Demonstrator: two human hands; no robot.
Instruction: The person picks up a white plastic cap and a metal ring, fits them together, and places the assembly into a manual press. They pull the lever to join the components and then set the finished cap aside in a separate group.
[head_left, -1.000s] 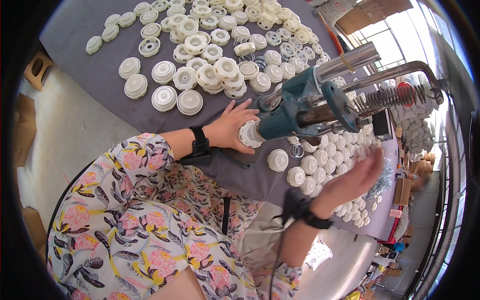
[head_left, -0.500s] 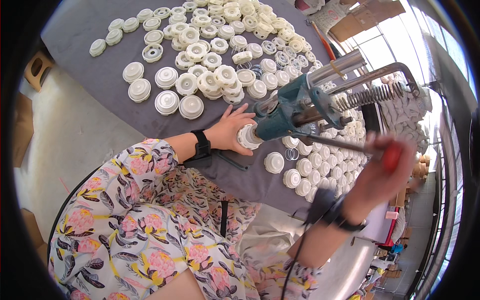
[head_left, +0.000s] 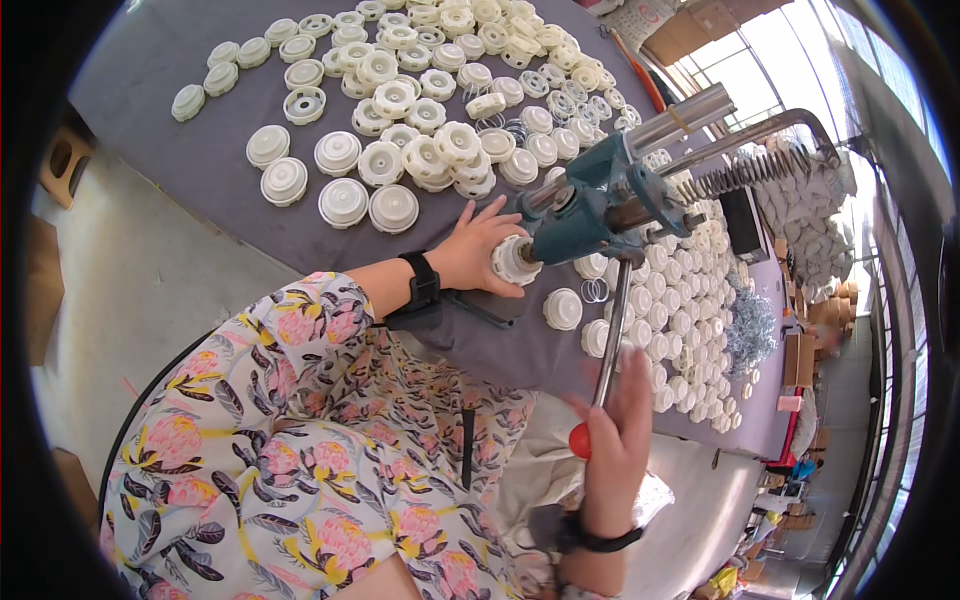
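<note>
A: Where's the work?

B: One white cap (head_left: 507,266) sits at the end of the green press (head_left: 590,215). Take that cap as the clock's centre. The left hand (head_left: 473,252) holds it, thumb on one side, fingers spread on the other.

A: And the right hand (head_left: 618,440)?

B: At five o'clock, by the lever's (head_left: 618,320) one red knob (head_left: 580,440). Its fingers are blurred; I can't tell whether they grip.

A: Any containers?

B: A cardboard box (head_left: 798,358) between three and four, another box (head_left: 42,290) at nine, and piled sacks (head_left: 810,200) near three. I can't tell what's inside any of them.

A: Count the lids.

B: Five large lids (head_left: 343,203) at ten, and one single lid (head_left: 562,309) between four and five. The crowded caps (head_left: 690,320) towards four overlap too much to count.
</note>
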